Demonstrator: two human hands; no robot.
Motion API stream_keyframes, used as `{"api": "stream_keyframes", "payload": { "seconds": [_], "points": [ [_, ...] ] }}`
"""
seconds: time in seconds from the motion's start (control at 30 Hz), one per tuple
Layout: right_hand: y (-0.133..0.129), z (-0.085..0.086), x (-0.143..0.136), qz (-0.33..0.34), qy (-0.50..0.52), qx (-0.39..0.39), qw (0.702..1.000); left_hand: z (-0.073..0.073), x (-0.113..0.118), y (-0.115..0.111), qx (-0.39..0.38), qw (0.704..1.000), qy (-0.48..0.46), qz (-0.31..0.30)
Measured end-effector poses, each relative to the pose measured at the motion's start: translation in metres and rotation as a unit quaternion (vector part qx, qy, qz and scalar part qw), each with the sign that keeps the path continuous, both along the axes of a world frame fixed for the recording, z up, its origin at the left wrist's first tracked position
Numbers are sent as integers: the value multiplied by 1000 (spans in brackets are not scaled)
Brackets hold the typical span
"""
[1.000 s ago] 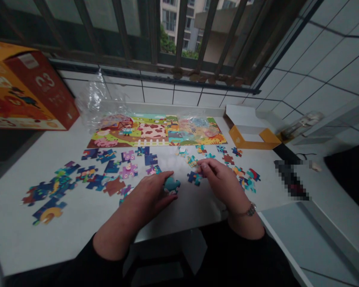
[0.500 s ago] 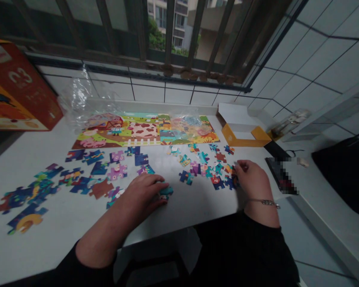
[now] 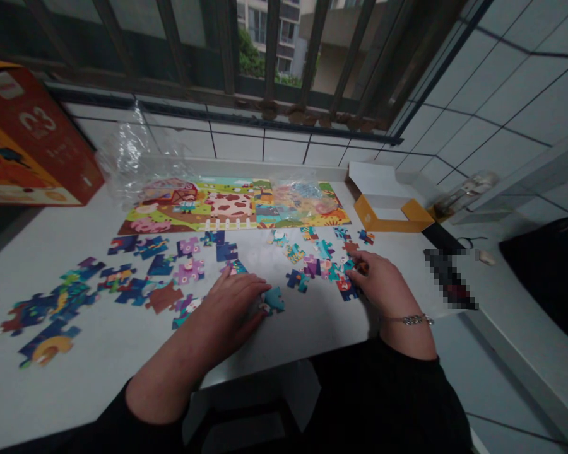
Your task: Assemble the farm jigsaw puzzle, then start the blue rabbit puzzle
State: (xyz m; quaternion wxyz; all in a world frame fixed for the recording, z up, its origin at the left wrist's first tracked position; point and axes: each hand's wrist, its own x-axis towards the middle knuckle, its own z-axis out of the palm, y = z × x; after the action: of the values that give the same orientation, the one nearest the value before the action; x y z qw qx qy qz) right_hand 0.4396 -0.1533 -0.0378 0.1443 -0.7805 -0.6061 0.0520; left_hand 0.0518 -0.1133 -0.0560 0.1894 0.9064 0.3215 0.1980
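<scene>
Flat teal cardboard-looking jigsaw piece (image 3: 275,299) sits in the left hand (image 3: 239,299), pinched between thumb and fingers over the white bench (image 3: 307,334). Probably light, stiff, bendable at the tabs; best held by its edges. Right hand (image 3: 378,280) curled beside a red-and-blue jigsaw piece (image 3: 347,289); can't tell if gripping. Teal piece's left part hidden by the fingers.

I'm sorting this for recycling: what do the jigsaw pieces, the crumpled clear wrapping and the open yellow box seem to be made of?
Jigsaw pieces: probably cardboard with a printed face, being flat and cleanly cut; the finish is hard to judge.
Clear wrapping: thin, glossy plastic film, by its see-through creases and bright glints.
Yellow box: likely paperboard, fairly matte, with a white, folded-up flap.
</scene>
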Motion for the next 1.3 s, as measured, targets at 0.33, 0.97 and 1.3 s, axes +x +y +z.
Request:
{"api": "stream_keyframes", "payload": {
  "seconds": [0.33, 0.97, 1.3],
  "points": [
    [-1, 0, 6, 10, 66, -37, 997, 4, 6, 4, -2, 1000, 7, 20],
    [-11, 7, 7, -47, 189, 51, 979, 0, 4, 3, -13, 1000, 1, 24],
    [4, 31, -99, 90, 552, 6, 829, 14, 2, -5, 13, 996, -67, 55]
  ]
}}
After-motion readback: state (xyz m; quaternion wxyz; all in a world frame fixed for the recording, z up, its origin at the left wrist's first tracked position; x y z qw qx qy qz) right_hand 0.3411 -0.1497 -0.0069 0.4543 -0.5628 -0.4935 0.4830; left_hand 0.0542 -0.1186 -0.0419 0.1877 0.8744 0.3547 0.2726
